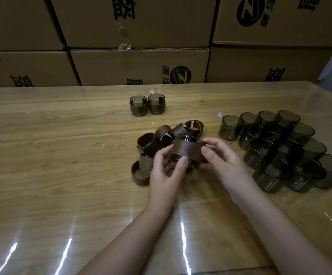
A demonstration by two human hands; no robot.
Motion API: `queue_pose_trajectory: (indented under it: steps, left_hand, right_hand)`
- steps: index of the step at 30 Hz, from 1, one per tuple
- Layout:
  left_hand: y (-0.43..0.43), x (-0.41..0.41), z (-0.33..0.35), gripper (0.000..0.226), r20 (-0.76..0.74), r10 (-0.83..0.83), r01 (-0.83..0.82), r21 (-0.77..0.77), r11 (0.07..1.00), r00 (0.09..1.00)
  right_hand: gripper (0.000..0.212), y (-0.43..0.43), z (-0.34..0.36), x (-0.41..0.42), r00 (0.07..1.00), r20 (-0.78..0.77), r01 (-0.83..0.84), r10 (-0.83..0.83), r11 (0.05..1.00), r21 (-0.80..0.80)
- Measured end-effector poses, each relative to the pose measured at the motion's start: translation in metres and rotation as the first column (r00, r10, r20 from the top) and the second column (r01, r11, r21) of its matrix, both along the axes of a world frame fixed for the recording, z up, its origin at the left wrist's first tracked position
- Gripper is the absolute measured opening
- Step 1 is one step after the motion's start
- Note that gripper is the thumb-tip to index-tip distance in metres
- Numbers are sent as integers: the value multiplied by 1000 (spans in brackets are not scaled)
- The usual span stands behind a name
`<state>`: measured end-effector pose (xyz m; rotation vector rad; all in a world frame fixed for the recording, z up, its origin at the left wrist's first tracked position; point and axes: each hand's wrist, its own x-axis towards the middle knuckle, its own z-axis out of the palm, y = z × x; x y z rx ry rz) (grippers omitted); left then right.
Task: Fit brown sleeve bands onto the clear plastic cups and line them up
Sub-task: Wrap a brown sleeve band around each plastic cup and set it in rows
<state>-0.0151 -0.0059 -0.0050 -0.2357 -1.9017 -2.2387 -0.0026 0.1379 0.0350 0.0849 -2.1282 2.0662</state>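
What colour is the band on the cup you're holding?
Brown; the band on the cup shows best in the head view.

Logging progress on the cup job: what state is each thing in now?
Held cup: band around it, in both hands.
Left hand: grips the held cup.
Right hand: grips the held cup.
Finished cups: two, banded, upright, side by side.
Bare cups: unbanded, upright, clustered.
Loose bands: piled, unfitted.

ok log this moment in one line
left hand, right hand: hold held cup, band on | finished cups: two, far centre | loose bands: pile by hands | bare cups: right
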Motion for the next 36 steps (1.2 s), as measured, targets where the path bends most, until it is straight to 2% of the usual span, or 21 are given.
queue_pose_trajectory:
  steps: [5, 10, 13, 16, 19, 23, 27, 30, 36]
  left_hand:
    - [0, 6, 1, 48, -43, -5, 4, -25, 1000, 999]
    - [0, 5, 5, 54, -27, -19, 20, 28, 999, 999]
    - [-1, 4, 6, 44, -12, 3, -3, 39, 999, 1000]
    - [-3, 1, 6, 13, 36, 10, -10, 0, 1000, 999]
    - [-3, -5, 3, 30, 125, -47, 49, -17, 999, 991]
    - [-5, -10, 7, 30, 235, -168, 165, 34, 986, 957]
    - [-6, -14, 7, 33, 279, -224, 227, 21, 974, 934]
    - [-6, -12, 6, 38, 300, -277, 293, -9, 956, 913]
    - [-4, -9, 4, 39, 280, -292, 335, -118, 935, 914]
  right_hand:
    - [11, 14, 26, 1, 994, 86, -85, 69, 975, 207]
    - [11, 20, 49, -15, 978, 139, -200, 157, 896, 396]
    - [11, 24, 65, -34, 987, 108, -155, 118, 872, 464]
    - [12, 25, 78, -71, 999, 44, -34, 17, 908, 417]
    - [11, 20, 77, -126, 997, 33, 47, -67, 908, 416]
    - [14, 12, 58, -199, 981, 97, 100, -167, 869, 484]
    - [18, 5, 36, -247, 954, 86, 183, -288, 783, 595]
    - [18, 2, 24, -266, 957, 55, 170, -284, 704, 690]
    - [17, 2, 4, -278, 973, 49, 112, -223, 653, 749]
